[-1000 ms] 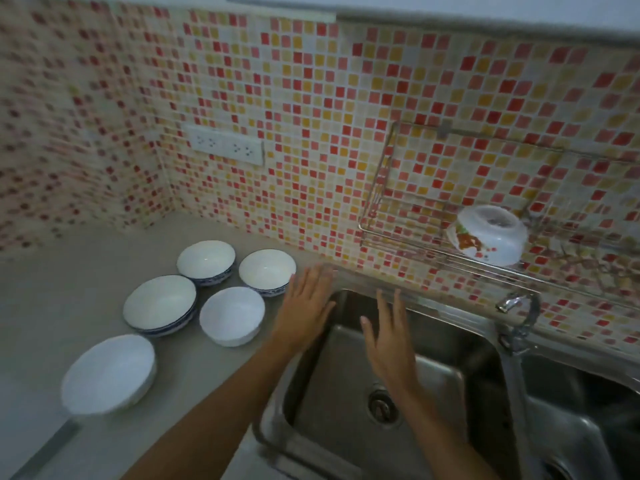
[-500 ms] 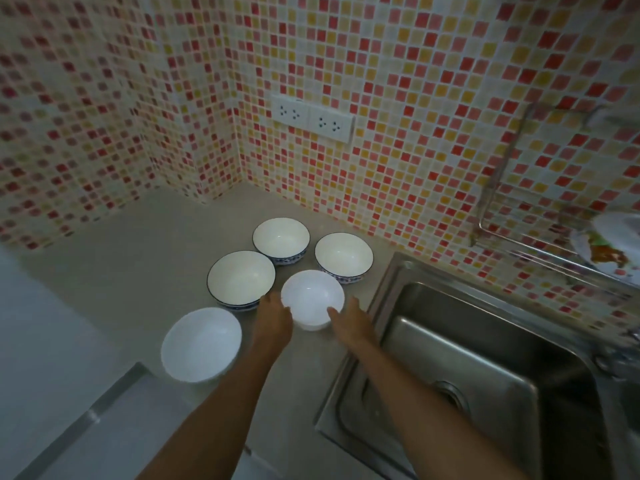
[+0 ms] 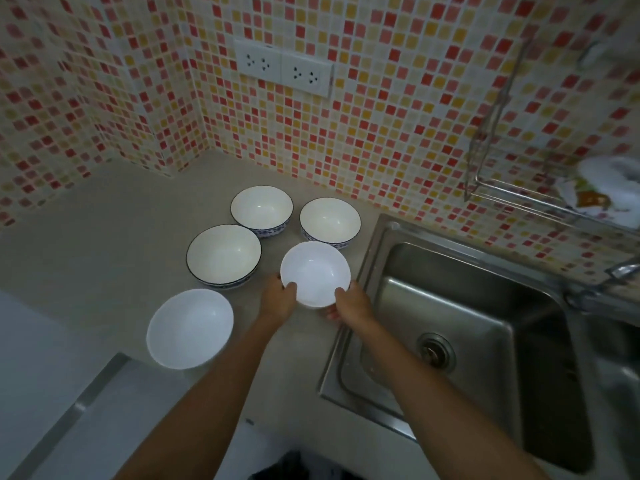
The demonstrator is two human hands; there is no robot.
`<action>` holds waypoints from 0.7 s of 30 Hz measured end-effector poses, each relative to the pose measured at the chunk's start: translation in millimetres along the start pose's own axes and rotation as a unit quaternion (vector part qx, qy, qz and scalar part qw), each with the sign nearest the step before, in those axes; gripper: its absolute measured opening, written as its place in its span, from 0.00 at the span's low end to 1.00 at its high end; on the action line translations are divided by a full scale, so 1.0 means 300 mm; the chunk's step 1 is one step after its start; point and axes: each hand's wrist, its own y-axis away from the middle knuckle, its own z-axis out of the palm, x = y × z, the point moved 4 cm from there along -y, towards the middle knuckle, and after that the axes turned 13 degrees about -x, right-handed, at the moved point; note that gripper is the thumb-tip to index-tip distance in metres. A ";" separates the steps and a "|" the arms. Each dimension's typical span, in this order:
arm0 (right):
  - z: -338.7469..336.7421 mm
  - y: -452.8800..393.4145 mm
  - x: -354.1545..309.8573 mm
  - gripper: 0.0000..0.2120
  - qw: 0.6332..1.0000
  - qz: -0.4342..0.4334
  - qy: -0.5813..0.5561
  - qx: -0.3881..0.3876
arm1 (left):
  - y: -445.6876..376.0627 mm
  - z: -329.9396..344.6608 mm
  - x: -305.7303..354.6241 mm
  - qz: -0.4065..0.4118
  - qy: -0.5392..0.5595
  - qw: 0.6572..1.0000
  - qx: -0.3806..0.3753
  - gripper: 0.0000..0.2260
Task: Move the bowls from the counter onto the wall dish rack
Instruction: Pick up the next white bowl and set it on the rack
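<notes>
A small plain white bowl [image 3: 313,270] is gripped from both sides at its near rim: my left hand [image 3: 278,299] on the left, my right hand [image 3: 351,303] on the right, thumbs over the rim. It looks slightly raised and tilted above the counter. Behind it stand three blue-patterned bowls: a large one [image 3: 223,254] on the left, one [image 3: 261,209] at the back, one [image 3: 329,221] at the back right. A wider white bowl [image 3: 189,328] sits near the counter's front edge. The wire wall dish rack [image 3: 491,183] at the far right holds a flower-printed bowl [image 3: 604,192], upside down.
A steel sink [image 3: 450,327] lies right of the bowls, with its tap [image 3: 620,271] at the right edge. A double wall socket [image 3: 282,69] is on the mosaic tiles above the bowls. The counter [image 3: 104,237] meets tiled walls at the back and left.
The view has swung left from the sink to the bowls. Both hands went from hovering over the sink to the small white bowl, closed on its rim and lifted it slightly.
</notes>
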 end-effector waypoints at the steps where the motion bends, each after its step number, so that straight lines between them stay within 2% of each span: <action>1: -0.021 0.020 0.004 0.19 1.000 -0.007 -0.005 0.000 | -0.006 0.018 0.013 0.007 0.027 1.000 -0.012 0.25; 3: -0.079 0.067 0.000 0.19 0.999 -0.026 -0.017 0.014 | -0.022 0.064 0.038 0.022 0.070 0.997 -0.039 0.27; 7: -0.243 0.172 -0.043 0.16 0.994 -0.082 -0.037 0.064 | 0.002 0.194 0.193 0.087 0.121 0.985 -0.087 0.22; 10: -0.387 0.241 -0.077 0.14 0.988 -0.111 -0.015 0.110 | 0.035 0.288 0.328 0.125 0.151 0.976 -0.092 0.20; 13: -0.524 0.325 -0.117 0.11 0.976 -0.161 -0.029 0.141 | 0.069 0.355 0.445 0.178 0.167 0.966 -0.088 0.13; 15: -0.621 0.402 -0.157 0.10 0.960 -0.205 -0.030 0.190 | 0.093 0.384 0.521 0.205 0.189 0.955 -0.098 0.14; 18: -0.775 0.497 -0.196 0.15 0.921 -0.266 -0.019 0.284 | 0.113 0.435 0.633 0.231 0.237 0.933 -0.137 0.16; 21: -0.906 0.557 -0.207 0.14 0.873 -0.316 0.041 0.368 | 0.158 0.477 0.755 0.280 0.246 0.920 -0.122 0.16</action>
